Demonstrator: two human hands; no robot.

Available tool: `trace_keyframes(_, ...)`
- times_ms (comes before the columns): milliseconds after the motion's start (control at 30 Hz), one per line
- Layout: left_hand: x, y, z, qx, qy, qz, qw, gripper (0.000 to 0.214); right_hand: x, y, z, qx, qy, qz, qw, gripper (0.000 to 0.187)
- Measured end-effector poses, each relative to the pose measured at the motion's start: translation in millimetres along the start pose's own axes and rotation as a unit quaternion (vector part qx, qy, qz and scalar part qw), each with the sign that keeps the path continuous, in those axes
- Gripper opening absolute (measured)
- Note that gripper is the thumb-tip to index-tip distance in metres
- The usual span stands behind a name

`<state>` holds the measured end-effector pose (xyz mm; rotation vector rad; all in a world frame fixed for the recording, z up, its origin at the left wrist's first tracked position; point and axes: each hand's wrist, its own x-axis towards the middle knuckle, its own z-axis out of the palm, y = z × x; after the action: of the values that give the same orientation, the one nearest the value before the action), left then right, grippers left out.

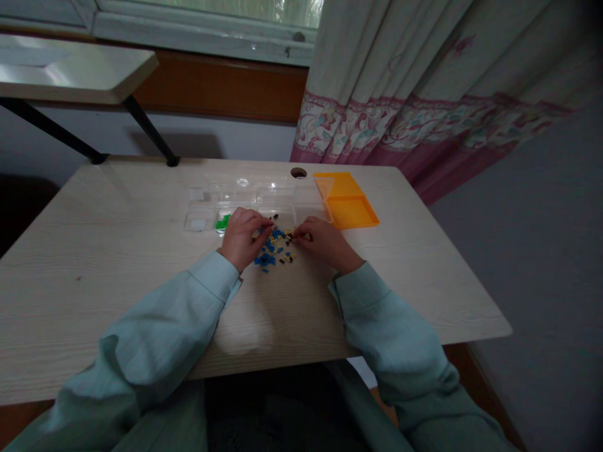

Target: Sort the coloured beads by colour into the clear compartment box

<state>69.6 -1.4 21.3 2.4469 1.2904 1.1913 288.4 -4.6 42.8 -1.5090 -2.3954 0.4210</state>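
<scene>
Small building-block-like pieces in blue, yellow and dark brown lie in a loose pile (266,258) on the table. My left hand (245,235) is over the pile's left side, thumb and fingertips drawn together in a pinch; what they hold is too small to make out. From the right, my right hand (327,243) reaches the pile's edge with its fingers pinched beside dark pieces, and I cannot tell which piece is between them. Just behind the hands stands a clear plastic compartment box (276,196). Green pieces (223,222) sit in one of its front compartments, left of my left hand.
An orange open case (351,201) lies at the back right, touching or close to the clear box. Behind it is a round cable hole (298,172) in the table (405,282). A raised shelf (75,72) on black legs stands back left; a curtain (377,88) hangs behind.
</scene>
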Motion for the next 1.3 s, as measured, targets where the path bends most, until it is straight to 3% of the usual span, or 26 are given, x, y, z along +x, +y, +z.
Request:
trace_keyframes(867,-0.7,-0.5,0.7,0.003,0.001,0.001,1.0,0.019,-0.2,-5.5,5.8,0.014,0.009,-0.015,1.0,0.008)
trace_keyframes(1133,-0.9,-1.1,0.3,0.005,0.006,-0.002,1.0,0.019,4.2,-7.4,5.5,0.139,0.107,0.021,0.984,0.01)
trace_keyframes(1300,-1.6,-2.8,1.2,0.014,0.017,-0.015,1.0,0.02,1.3,-11.8,4.1,0.249,0.105,0.047,0.962,0.012)
